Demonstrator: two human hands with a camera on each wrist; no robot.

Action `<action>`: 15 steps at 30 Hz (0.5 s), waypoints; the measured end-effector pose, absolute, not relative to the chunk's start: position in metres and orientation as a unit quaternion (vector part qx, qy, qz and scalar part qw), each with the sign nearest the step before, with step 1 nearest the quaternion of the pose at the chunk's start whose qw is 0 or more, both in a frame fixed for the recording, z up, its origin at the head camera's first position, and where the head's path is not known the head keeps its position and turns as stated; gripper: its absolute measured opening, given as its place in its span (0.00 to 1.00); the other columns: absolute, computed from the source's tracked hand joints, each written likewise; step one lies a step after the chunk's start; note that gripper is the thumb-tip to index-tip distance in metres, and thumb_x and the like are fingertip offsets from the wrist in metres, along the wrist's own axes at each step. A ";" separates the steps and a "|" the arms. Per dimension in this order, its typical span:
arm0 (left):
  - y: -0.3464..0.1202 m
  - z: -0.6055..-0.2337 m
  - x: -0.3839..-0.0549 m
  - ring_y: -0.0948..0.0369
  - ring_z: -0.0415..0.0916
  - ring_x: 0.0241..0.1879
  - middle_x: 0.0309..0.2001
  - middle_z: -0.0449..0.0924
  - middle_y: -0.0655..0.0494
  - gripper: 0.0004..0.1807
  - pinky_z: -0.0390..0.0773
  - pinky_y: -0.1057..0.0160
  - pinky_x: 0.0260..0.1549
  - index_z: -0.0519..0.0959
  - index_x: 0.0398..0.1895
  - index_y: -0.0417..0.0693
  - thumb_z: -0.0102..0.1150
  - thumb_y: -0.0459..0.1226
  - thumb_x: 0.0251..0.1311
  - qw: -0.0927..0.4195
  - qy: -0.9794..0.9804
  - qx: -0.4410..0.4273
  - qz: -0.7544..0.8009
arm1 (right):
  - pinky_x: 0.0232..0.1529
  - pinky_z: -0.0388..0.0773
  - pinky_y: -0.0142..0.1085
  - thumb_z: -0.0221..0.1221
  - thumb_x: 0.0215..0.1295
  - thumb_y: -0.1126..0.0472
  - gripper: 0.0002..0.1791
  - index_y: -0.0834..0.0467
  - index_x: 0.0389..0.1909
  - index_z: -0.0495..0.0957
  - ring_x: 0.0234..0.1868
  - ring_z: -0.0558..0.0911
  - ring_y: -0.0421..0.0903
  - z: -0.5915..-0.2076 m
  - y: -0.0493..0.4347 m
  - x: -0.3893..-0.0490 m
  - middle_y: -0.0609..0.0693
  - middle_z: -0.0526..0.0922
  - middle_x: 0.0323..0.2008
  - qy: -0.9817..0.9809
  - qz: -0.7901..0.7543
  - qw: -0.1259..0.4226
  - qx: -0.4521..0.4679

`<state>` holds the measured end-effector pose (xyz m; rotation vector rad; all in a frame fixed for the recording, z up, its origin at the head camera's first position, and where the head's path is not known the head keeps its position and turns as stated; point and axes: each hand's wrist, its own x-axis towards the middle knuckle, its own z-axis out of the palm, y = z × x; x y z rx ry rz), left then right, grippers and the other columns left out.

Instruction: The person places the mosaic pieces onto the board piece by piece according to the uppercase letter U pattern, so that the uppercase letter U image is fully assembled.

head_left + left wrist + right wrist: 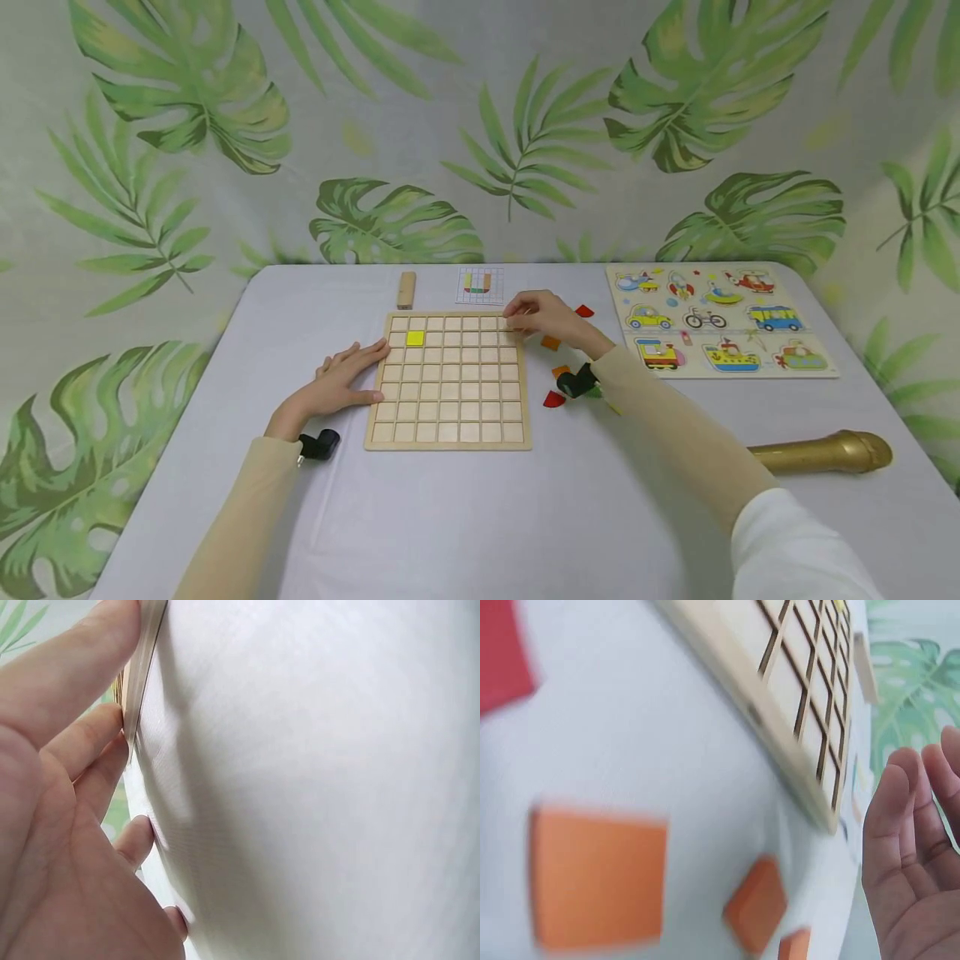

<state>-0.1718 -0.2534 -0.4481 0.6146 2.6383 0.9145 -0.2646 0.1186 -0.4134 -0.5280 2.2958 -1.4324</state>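
A square wooden grid board [448,390] lies on the table, with one yellow square tile [415,338] in a cell near its upper left. My left hand [339,383] touches the board's left edge with extended fingers. In the left wrist view, the left hand's fingers rest along the board's wooden rim [142,667]. Over the board's upper right corner is my right hand [551,318], thumb and fingertips drawn close together. No piece shows between them in the right wrist view, and whether they hide one cannot be told. Beside the board lie orange tiles [600,877] and a red piece [554,400].
Behind the board are a wooden block [406,290] and a small pattern card [480,285] with a coloured U shape. A vehicle picture puzzle board [723,321] occupies the back right. Below it lies a gold microphone-like object [825,452], partly behind the right sleeve.
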 end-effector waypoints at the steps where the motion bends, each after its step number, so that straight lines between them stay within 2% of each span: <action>1: -0.253 -0.448 -0.172 0.38 0.32 0.71 0.75 0.44 0.45 0.43 0.28 0.30 0.58 0.54 0.74 0.43 0.63 0.45 0.60 0.141 0.914 0.212 0.317 | 0.42 0.78 0.44 0.58 0.66 0.65 0.13 0.71 0.45 0.76 0.38 0.79 0.59 -0.413 0.127 -0.264 0.55 0.78 0.34 0.818 -0.509 0.193 -0.187; 5: -0.254 -0.450 -0.172 0.38 0.31 0.71 0.75 0.44 0.45 0.43 0.28 0.30 0.58 0.54 0.74 0.43 0.62 0.46 0.61 0.142 0.914 0.212 0.315 | 0.39 0.77 0.41 0.58 0.66 0.63 0.14 0.71 0.45 0.76 0.36 0.79 0.56 -0.414 0.158 -0.264 0.59 0.79 0.35 0.818 -0.506 0.190 -0.198; 10: -0.254 -0.451 -0.172 0.38 0.32 0.71 0.75 0.44 0.45 0.43 0.29 0.29 0.57 0.54 0.74 0.44 0.62 0.47 0.61 0.139 0.915 0.214 0.314 | 0.45 0.77 0.45 0.56 0.68 0.62 0.16 0.72 0.48 0.74 0.41 0.79 0.60 -0.415 0.191 -0.262 0.67 0.79 0.44 0.816 -0.514 0.196 -0.176; 15: -0.252 -0.449 -0.171 0.38 0.32 0.71 0.75 0.45 0.45 0.43 0.28 0.29 0.58 0.54 0.74 0.44 0.63 0.47 0.60 0.136 0.914 0.211 0.317 | 0.46 0.78 0.43 0.56 0.69 0.61 0.18 0.72 0.50 0.73 0.44 0.79 0.58 -0.416 0.221 -0.258 0.66 0.78 0.46 0.828 -0.503 0.191 -0.158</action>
